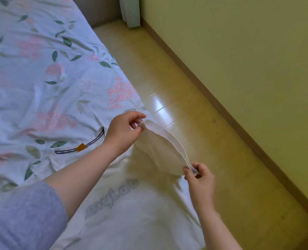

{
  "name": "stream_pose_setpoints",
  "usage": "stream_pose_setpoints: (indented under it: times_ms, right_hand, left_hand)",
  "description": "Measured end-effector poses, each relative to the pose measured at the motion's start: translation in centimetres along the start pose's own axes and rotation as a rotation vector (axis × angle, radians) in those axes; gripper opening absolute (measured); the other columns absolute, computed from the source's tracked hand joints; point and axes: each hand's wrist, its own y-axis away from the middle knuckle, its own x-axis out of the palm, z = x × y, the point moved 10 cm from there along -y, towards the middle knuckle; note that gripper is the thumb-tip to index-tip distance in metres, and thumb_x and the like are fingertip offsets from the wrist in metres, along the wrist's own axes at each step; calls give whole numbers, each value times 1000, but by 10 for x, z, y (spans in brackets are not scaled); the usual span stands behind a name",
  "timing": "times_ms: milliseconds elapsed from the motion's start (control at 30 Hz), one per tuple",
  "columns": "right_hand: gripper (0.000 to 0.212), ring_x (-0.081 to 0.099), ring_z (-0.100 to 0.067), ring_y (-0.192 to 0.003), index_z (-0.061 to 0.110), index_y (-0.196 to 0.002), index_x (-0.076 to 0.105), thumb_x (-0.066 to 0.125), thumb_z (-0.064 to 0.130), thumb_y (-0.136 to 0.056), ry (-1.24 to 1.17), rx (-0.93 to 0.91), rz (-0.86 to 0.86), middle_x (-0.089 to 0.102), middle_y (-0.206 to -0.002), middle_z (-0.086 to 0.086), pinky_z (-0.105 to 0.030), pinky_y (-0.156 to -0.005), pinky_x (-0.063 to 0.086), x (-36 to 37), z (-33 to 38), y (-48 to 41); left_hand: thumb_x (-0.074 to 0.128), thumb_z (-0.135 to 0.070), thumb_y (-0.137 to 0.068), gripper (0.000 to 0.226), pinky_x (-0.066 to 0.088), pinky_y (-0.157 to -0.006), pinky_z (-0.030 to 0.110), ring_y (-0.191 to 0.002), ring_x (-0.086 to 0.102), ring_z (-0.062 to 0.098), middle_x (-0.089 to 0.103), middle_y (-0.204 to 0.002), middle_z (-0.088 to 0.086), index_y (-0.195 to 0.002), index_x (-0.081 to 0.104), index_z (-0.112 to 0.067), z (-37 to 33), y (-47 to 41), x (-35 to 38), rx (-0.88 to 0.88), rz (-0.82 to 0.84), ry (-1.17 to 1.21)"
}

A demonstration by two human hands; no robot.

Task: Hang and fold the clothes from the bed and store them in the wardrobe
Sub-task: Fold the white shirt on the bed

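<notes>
A white T-shirt [131, 210] with grey lettering lies on the bed, its collar with a dark-striped band and an orange tag toward the left. One sleeve [160, 150] is lifted off the bed's edge. My left hand [122, 132] pinches the far end of the sleeve's hem. My right hand [200, 179] pinches the near end, so the hem is stretched between the two hands above the floor.
The bed [41, 69] has a pale floral cover and fills the left side. A strip of glossy wooden floor [194, 114] runs between the bed and a yellow-green wall [248, 51]. A curtain [129, 11] hangs in the far corner.
</notes>
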Motion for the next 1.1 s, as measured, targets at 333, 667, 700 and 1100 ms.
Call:
stream_pose_setpoints:
  times_ms: [333, 667, 700, 1100]
  right_hand:
    - [26, 62, 1, -71, 35, -105, 65, 69, 19, -84, 406, 100, 585, 64, -107, 22, -17, -74, 51, 60, -55, 93]
    - [20, 63, -1, -79, 24, -105, 71, 57, 18, -92, 551, -124, 500, 68, -102, 12, -23, -75, 50, 104, -19, 53]
    - [20, 63, -3, -80, 23, -106, 71, 56, 18, -93, 569, -156, 485, 69, -102, 11, -24, -75, 50, 111, -10, 44]
    - [26, 63, -25, -94, 20, -114, 63, 53, 32, -94, 772, -37, 74, 67, -106, -3, -30, -70, 41, 73, -38, 5]
  left_hand:
    - [44, 2, -88, 31, 37, -84, 28, -109, 53, 28, 43, -130, 6, -108, 60, -15, 140, 120, -25, -343, 178, -423]
    - [58, -40, -93, 53, 38, -79, 29, -97, 52, 19, 59, -118, 7, -131, 47, -5, 214, 167, 4, -702, 59, -49]
    - [59, -42, -92, 57, 37, -81, 28, -98, 52, 19, 59, -119, 6, -133, 46, -5, 215, 167, 7, -727, 38, -11]
    - [54, -44, -94, 51, 41, -100, 37, -118, 51, 28, 51, -133, 8, -133, 49, -12, 152, 60, 19, -352, 19, -206]
